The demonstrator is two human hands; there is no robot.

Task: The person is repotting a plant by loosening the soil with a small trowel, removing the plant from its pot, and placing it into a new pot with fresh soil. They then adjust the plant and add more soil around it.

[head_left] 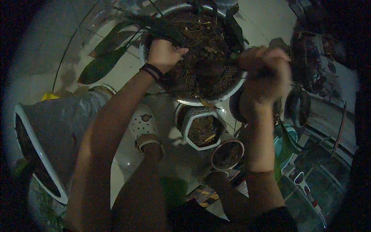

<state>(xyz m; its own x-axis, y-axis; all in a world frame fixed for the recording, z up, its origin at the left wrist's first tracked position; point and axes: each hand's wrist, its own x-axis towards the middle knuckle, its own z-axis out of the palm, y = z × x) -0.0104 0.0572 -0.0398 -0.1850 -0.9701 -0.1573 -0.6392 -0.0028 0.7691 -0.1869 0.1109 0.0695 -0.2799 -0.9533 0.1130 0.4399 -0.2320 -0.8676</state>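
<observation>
A large round metal basin (191,100) filled with dark soil (203,55) and thin roots stands before me. My left hand (165,55) is over the basin's left part, thumb out and fingers bent; the leaves hide what its fingertips touch, so a grip cannot be told. Long green leaves (100,66) reach out past the basin's left rim. My right hand (265,66) is raised at the basin's right edge, blurred, with its fingers curled; whether it holds anything cannot be seen.
Below the basin stand a white hexagonal pot (187,136) of soil and a round pot (243,148). A grey planter (61,121) is at left. A perforated clog (145,124) is on my foot. Teal containers (289,133) and a glass-topped surface (316,185) are at right.
</observation>
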